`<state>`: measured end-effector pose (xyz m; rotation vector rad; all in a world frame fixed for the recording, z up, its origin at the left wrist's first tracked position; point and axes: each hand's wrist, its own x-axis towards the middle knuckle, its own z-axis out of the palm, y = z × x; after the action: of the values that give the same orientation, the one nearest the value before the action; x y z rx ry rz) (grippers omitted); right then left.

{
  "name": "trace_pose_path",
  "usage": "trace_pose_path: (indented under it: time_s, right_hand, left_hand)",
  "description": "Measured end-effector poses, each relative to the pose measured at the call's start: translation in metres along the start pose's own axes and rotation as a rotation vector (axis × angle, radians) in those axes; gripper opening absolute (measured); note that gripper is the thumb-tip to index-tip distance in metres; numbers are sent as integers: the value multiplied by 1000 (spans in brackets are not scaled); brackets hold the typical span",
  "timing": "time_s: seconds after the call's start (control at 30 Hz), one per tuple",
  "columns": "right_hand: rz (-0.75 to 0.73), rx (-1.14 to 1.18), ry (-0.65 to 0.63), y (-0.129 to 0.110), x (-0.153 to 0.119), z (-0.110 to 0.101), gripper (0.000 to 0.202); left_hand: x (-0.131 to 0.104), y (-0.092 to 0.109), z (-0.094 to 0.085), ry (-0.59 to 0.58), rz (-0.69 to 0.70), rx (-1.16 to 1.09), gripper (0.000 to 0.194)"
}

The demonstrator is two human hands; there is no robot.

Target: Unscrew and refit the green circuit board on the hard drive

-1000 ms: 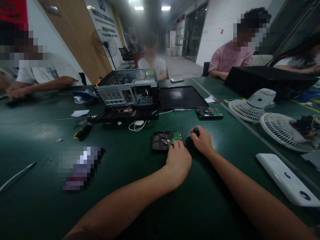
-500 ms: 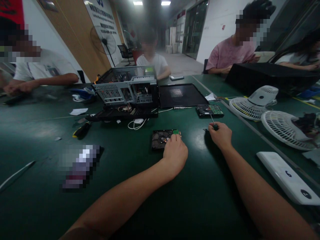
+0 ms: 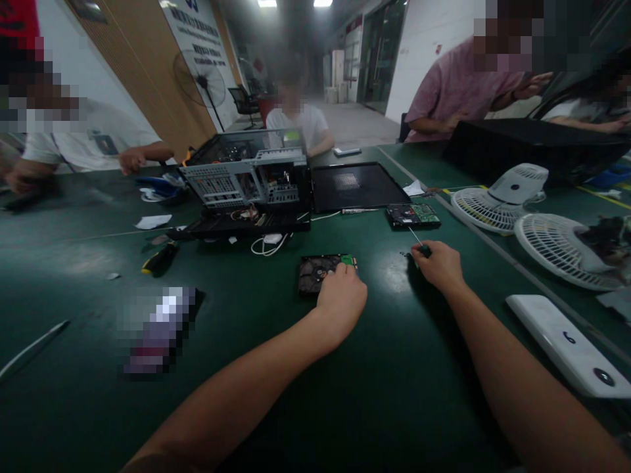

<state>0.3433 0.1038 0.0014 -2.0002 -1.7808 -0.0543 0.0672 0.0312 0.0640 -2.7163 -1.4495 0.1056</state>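
A hard drive (image 3: 310, 274) lies on the green table in front of me, its circuit board and round centre facing up. My left hand (image 3: 341, 299) rests over its right part with curled, closed fingers; whatever they pinch is hidden. To the right, my right hand (image 3: 441, 266) grips a screwdriver (image 3: 422, 249) by its dark handle. The thin shaft points up and left, its tip just short of a second hard drive (image 3: 414, 216) with a green board. Some tiny dark bits (image 3: 404, 253), perhaps screws, lie left of my right hand.
An opened computer case (image 3: 246, 180) stands beyond, beside a black side panel (image 3: 359, 186). Fan parts (image 3: 566, 253) and a white cover (image 3: 566, 345) lie right. At left are a yellow-black screwdriver (image 3: 160, 259), a blurred phone-like object (image 3: 162, 332) and a cable (image 3: 34, 348). Several people sit around.
The screwdriver's shaft has swung left, its tip lower and away from the second drive. My left hand has shifted slightly left over the drive. A person on the right has raised a hand.
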Motion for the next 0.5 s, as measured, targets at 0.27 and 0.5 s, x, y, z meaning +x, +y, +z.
trace_pose_path:
  time_s: [0.27,0.5]
  right_hand:
    - [-44,8,-41,-1,2,1,20]
    - [-40,-34,-87,1,6,5,17]
  left_hand:
    - [1,-5,-3,-21,49,-24,28]
    - [0,-4,-5,-35,43,-43,29]
